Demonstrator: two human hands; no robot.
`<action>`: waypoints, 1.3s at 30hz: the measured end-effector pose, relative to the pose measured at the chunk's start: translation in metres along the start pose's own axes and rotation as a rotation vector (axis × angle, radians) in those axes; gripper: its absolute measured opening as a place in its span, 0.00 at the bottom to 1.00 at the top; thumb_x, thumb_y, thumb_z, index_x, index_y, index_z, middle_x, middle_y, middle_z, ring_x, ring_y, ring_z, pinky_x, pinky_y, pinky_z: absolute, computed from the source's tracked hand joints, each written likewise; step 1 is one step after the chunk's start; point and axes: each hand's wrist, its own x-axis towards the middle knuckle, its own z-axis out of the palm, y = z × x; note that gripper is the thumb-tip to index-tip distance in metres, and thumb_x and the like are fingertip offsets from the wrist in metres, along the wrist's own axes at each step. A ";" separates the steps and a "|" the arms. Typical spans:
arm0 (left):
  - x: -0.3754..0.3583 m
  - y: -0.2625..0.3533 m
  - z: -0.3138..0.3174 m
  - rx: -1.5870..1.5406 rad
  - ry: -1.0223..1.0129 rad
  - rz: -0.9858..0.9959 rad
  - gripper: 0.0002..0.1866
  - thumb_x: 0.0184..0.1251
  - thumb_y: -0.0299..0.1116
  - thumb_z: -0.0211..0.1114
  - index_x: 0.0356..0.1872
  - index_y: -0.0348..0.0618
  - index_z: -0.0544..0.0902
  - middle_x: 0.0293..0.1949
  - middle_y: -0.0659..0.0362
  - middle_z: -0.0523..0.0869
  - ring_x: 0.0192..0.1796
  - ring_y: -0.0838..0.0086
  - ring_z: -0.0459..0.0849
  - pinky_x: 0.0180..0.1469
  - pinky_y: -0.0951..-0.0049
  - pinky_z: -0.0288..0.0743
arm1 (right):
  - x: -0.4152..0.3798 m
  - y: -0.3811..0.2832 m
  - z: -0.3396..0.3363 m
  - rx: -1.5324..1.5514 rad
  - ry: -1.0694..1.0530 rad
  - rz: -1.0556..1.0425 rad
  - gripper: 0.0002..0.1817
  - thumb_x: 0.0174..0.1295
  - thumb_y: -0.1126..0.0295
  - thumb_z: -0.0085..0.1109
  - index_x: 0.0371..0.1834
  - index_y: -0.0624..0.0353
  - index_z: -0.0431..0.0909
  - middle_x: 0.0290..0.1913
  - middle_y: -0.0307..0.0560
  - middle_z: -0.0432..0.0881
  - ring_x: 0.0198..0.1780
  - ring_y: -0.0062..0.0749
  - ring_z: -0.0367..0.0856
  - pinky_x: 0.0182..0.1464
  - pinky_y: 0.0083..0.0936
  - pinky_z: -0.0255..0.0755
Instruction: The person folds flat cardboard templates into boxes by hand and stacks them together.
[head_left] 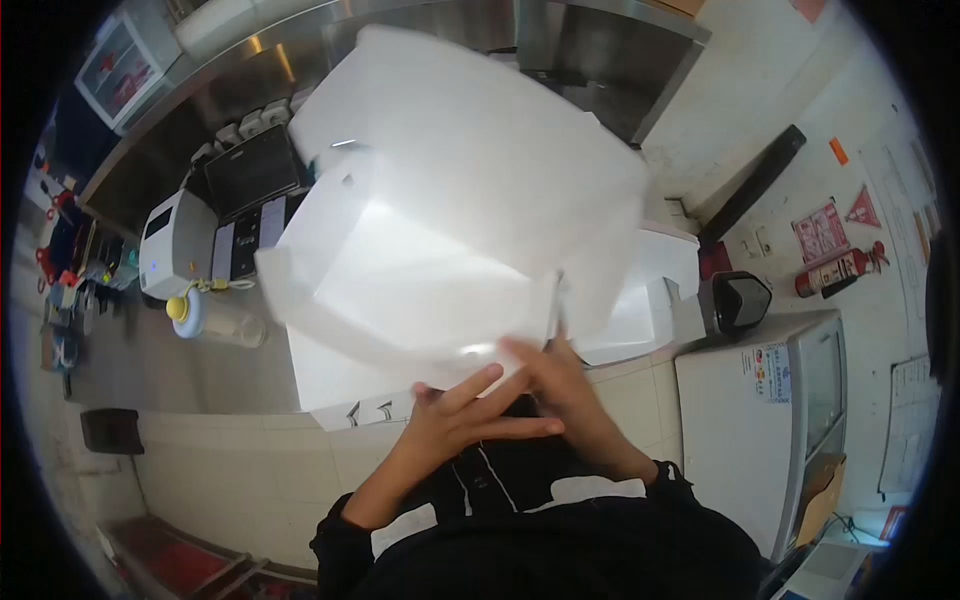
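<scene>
A large white cardboard box (430,280), partly folded and blurred by motion, stands tilted in front of me with its big panel raised at the back. At its near edge, my left hand (455,420) has its fingers stretched and spread, the thumb close to the cardboard. My right hand (565,390) is closed around the near right flap, its fingertips smeared by motion. The two hands nearly touch. More white cardboard with cut slots (365,412) shows under the near left side, and another folded white piece (640,310) lies to the right.
On the metal counter (180,370) at left are a white label printer (175,245), a dark-screened machine (255,175) and a yellow-capped bottle (225,320). A white chest freezer (740,430) stands right, below a fire extinguisher (835,272). A black bin-like object (742,303) stands near it.
</scene>
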 end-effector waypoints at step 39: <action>-0.059 -0.002 0.089 -1.179 -0.414 -0.310 0.21 0.57 0.38 0.58 0.52 0.44 0.73 0.55 0.53 0.74 0.61 0.56 0.67 0.64 0.53 0.53 | 0.182 0.087 0.041 -1.192 -0.117 -0.670 0.22 0.53 0.66 0.57 0.52 0.58 0.69 0.53 0.49 0.71 0.57 0.39 0.68 0.56 0.48 0.59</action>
